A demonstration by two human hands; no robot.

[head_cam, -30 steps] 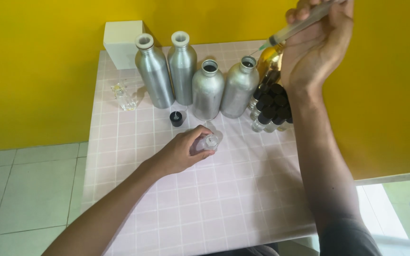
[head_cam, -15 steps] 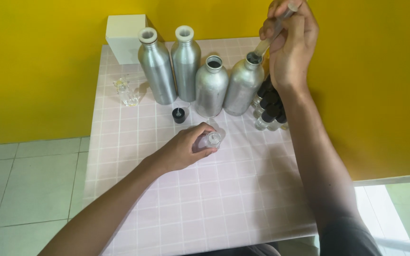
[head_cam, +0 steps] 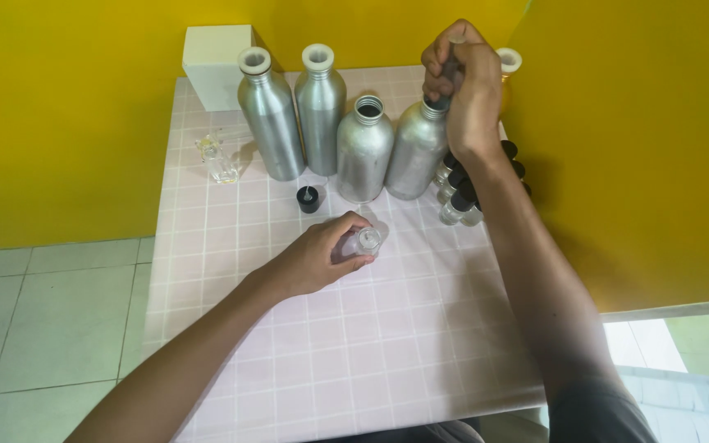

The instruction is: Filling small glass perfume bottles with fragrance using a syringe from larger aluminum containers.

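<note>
The desk is small and square, covered in a pale pink sheet with a white grid pattern, and set into a corner between yellow walls, over a floor of pale tiles.

Along the back stand four tall aluminium bottles in a row: the two on the left plugged with white stoppers, the third open-necked.

Behind them in the back left corner sits a white box.

A small clear glass item lies near the left edge.

A black cap lies in front of the bottles.

A cluster of small black-capped vials stands at the right, just beside the fourth bottle.

A small clear vial stands upright near the middle of the desk.
</note>
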